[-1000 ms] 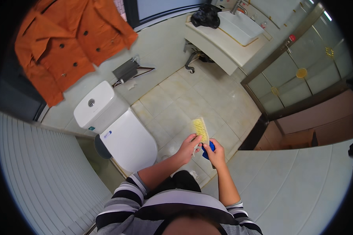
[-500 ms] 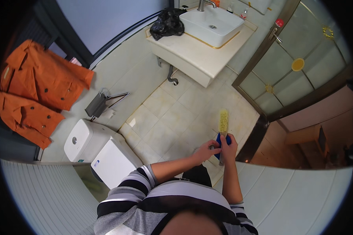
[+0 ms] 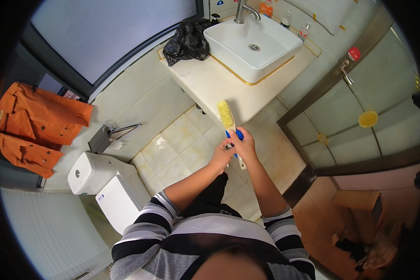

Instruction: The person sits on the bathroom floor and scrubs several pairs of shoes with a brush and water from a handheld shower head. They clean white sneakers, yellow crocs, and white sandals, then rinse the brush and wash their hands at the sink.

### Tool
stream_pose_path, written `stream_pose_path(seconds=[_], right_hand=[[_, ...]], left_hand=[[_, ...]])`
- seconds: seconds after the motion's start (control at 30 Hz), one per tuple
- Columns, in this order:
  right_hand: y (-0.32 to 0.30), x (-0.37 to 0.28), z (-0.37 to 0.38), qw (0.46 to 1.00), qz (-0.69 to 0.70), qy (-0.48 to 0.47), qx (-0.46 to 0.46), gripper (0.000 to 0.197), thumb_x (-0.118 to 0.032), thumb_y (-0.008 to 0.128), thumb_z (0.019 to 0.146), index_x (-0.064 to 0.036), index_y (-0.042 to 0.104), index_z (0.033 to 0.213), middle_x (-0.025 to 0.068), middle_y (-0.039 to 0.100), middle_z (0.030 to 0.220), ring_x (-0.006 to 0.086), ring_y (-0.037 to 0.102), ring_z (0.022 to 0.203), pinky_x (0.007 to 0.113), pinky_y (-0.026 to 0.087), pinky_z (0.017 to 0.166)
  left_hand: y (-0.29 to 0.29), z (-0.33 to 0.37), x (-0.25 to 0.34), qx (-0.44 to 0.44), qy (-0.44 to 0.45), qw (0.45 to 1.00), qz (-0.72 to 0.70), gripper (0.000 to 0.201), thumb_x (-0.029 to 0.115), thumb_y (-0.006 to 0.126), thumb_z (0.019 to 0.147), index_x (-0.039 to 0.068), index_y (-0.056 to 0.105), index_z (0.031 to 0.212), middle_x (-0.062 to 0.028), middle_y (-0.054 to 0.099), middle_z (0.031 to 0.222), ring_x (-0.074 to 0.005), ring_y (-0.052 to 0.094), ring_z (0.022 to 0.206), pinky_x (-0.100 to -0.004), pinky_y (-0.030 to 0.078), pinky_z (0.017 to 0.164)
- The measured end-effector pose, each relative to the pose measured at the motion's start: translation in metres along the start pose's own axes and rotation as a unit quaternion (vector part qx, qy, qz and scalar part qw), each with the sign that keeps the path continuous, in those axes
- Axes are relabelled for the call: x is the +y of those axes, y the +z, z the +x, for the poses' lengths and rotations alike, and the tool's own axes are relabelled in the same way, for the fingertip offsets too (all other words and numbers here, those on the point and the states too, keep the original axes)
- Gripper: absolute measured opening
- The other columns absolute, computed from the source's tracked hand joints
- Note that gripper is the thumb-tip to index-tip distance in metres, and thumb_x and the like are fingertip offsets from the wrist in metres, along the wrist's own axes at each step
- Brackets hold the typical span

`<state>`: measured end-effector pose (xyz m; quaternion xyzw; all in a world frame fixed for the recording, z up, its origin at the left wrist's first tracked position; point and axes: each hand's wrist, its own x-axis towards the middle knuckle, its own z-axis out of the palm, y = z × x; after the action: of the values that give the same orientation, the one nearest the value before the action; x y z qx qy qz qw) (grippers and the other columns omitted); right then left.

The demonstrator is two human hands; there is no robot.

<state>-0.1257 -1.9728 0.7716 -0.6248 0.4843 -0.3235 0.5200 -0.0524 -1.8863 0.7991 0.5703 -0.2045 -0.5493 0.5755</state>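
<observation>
My right hand [image 3: 243, 143] is closed round the pale handle of a scrub brush [image 3: 226, 115]. Its yellow bristles face up, and its head is in line with the counter's near corner. Close against the right hand, my left hand [image 3: 222, 157] has its fingers curled in a pinch; what they hold is too small and too hidden to name. A blue item [image 3: 238, 134] shows between and behind the hands, mostly covered, so its kind is unclear. The handle's end sticks out below the right hand.
A white basin [image 3: 261, 51] with a tap sits on the counter [image 3: 196, 74], beside a black plastic bag [image 3: 186, 42]. At left are a toilet [image 3: 119, 200], hangers [image 3: 121, 132] and an orange jacket [image 3: 37, 126]. A glass door [image 3: 345, 126] stands at right.
My hands and the brush have shifted left and forward in the view, and the brush now leans left. The basin and counter appear nearer.
</observation>
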Motion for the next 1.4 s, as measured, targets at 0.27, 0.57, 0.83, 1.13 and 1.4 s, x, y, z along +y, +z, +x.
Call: stream_pose_path(seconds=[0.27,0.57,0.83,1.13,1.4], right_hand=[[-0.017,0.008,0.173,0.996,0.016,-0.029,-0.087,0.042,-0.005,0.059,0.074,-0.0027,0.057,0.116,0.0164,0.058,0.109,0.0295,0.057,0.101,0.035,0.045,0.090],[-0.037,-0.024,0.232,0.900,-0.288,-0.301,-0.131,0.053,-0.008,0.070,0.073,-0.0074,0.055,0.124,0.0157,0.054,0.123,0.0374,0.051,0.111,0.044,0.042,0.093],[-0.063,-0.040,0.238,0.898,-0.137,-0.332,-0.253,0.025,-0.014,0.067,0.080,-0.0037,0.060,0.103,0.0124,0.061,0.101,0.0293,0.060,0.084,0.038,0.049,0.069],[-0.160,-0.078,0.346,0.880,0.091,-0.063,-0.463,0.022,-0.017,0.067,0.087,-0.0028,0.065,0.104,0.0103,0.067,0.078,0.0144,0.058,0.054,0.027,0.047,0.054],[-0.187,-0.096,0.439,0.895,0.121,-0.039,-0.427,0.019,-0.010,0.064,0.088,-0.0032,0.063,0.106,0.0016,0.063,0.084,0.0056,0.052,0.054,0.021,0.042,0.051]], left_hand=[[-0.003,0.150,0.037,0.062,-0.056,0.992,-0.098,0.027,0.026,0.077,0.082,0.013,0.060,0.098,0.0047,0.057,0.071,-0.0046,0.048,0.056,-0.0202,0.034,0.046],[-0.001,0.217,0.047,0.149,-0.050,0.986,-0.046,0.025,0.021,0.076,0.082,0.010,0.061,0.099,0.0044,0.053,0.070,-0.0067,0.047,0.056,-0.0222,0.038,0.048],[0.018,0.206,0.056,0.375,0.158,0.813,0.416,0.031,0.013,0.060,0.090,0.005,0.056,0.120,-0.0107,0.048,0.110,-0.0141,0.054,0.084,-0.0283,0.047,0.066],[0.167,0.258,0.140,0.376,0.026,0.926,0.016,0.038,0.015,0.042,0.097,0.006,0.050,0.133,-0.0067,0.037,0.123,-0.0135,0.048,0.102,-0.0251,0.040,0.091],[0.209,0.276,0.193,0.416,0.128,0.900,0.003,0.056,0.002,0.045,0.090,0.011,0.029,0.142,-0.0103,0.036,0.132,-0.0224,0.050,0.114,-0.0330,0.045,0.090]])
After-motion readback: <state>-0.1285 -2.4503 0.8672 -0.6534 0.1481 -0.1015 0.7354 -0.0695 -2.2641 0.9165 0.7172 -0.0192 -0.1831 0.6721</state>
